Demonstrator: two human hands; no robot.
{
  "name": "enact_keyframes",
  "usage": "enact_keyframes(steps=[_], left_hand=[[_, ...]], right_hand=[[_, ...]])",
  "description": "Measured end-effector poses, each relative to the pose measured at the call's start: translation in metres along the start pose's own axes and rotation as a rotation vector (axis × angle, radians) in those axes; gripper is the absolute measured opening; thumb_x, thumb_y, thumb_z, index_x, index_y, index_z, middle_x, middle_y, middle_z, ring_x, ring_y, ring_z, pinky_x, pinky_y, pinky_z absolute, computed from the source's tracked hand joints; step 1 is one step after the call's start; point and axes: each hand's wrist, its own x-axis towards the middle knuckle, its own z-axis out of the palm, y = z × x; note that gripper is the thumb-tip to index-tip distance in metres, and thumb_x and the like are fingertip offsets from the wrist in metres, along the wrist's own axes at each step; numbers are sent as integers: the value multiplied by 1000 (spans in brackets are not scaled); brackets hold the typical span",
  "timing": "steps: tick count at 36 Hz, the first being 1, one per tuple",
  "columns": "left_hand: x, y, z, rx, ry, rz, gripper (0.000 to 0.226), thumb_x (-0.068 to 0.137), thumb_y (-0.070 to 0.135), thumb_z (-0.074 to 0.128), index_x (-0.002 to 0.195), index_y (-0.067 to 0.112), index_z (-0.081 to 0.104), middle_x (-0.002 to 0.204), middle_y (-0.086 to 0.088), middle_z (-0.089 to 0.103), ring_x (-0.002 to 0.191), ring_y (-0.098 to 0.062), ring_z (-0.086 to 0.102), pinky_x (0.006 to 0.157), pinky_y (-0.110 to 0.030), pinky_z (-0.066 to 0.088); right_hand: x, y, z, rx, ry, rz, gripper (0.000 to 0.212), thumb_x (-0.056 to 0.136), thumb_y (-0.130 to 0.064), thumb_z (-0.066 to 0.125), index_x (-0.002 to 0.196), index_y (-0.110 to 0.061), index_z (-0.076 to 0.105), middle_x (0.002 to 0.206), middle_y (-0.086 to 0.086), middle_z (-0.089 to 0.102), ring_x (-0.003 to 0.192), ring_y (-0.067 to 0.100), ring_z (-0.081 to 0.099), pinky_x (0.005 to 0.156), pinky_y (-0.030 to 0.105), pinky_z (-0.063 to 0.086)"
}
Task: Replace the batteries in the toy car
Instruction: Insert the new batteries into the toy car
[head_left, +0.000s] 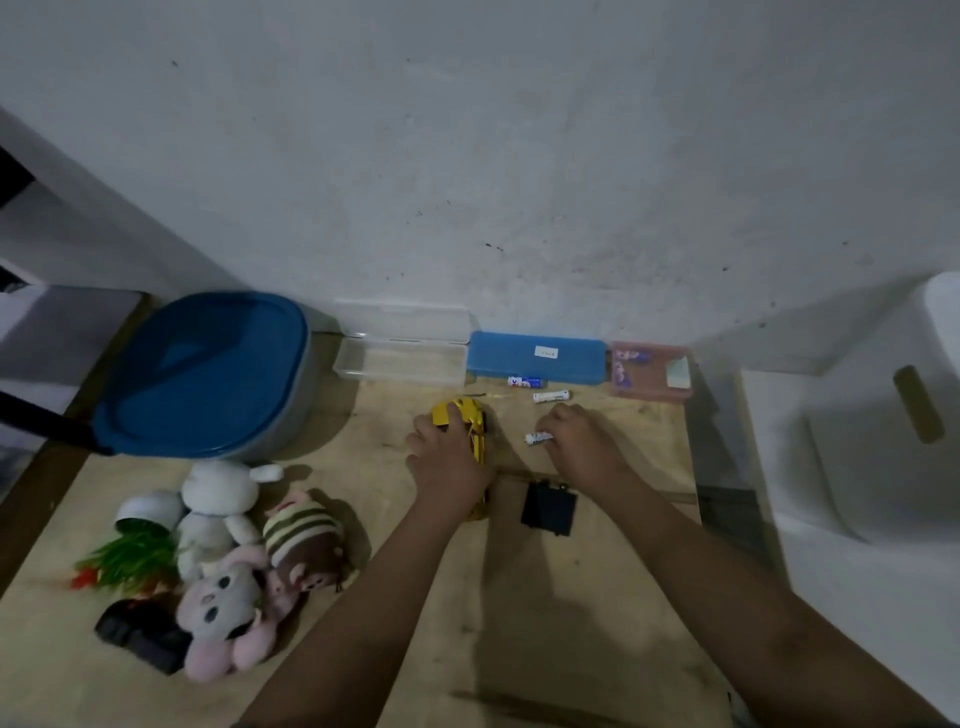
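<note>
A yellow toy car (471, 422) lies on the wooden table, and my left hand (448, 462) rests on top of it, gripping its body. To its right my right hand (582, 444) closes its fingers on a white battery (537, 439) at table level. Farther back lie a second white battery (550, 397) and a blue-and-white battery (525, 382). A black battery cover (548, 507) sits on the table below my right hand, apart from the car.
A big blue-lidded tub (208, 374) stands at the back left. An open clear box (400, 358), a blue case (537, 356) and a pink case (649, 371) line the wall. Plush toys (234, 561) pile up at the left. White furniture (857, 441) borders the right.
</note>
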Motion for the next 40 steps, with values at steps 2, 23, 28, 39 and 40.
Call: enact_keyframes(steps=[2, 23, 28, 39, 40], left_hand=[[2, -8, -6, -85, -27, 10, 92, 80, 46, 65, 148, 22, 9, 140, -20, 20, 125, -39, 29, 99, -45, 36], [11, -62, -42, -1787, -535, -65, 62, 77, 24, 67, 133, 7, 47, 108, -17, 66, 92, -31, 67, 72, -39, 57], [27, -68, -42, -1736, -509, -78, 54, 82, 27, 60, 132, 13, 48, 121, -19, 62, 104, -34, 64, 80, -42, 55], [50, -96, -50, -1599, -543, 113, 59, 96, 25, 46, 140, 54, 20, 140, 2, 49, 117, -26, 58, 91, -45, 51], [51, -97, -51, -1598, -546, 125, 59, 96, 23, 46, 140, 54, 20, 140, 4, 48, 116, -25, 59, 91, -43, 51]], right_hand=[[0, 0, 0, -49, 4, -2, 27, 90, -8, 51, 115, -11, 58, 121, 12, 54, 112, 27, 46, 92, 36, 42], [15, -20, 3, -121, 90, 109, 35, 89, -7, 49, 123, -9, 53, 127, 10, 50, 117, 25, 43, 95, 35, 41], [22, -27, -1, -122, 104, 76, 48, 87, -4, 51, 134, -12, 42, 135, 8, 41, 122, 24, 41, 96, 35, 45], [43, -42, -1, -346, 47, 77, 47, 90, -6, 47, 136, -10, 35, 131, 12, 41, 118, 25, 42, 97, 35, 41], [45, -44, -1, -370, 30, 95, 46, 90, -5, 47, 135, -10, 36, 131, 12, 40, 118, 25, 42, 96, 35, 42]])
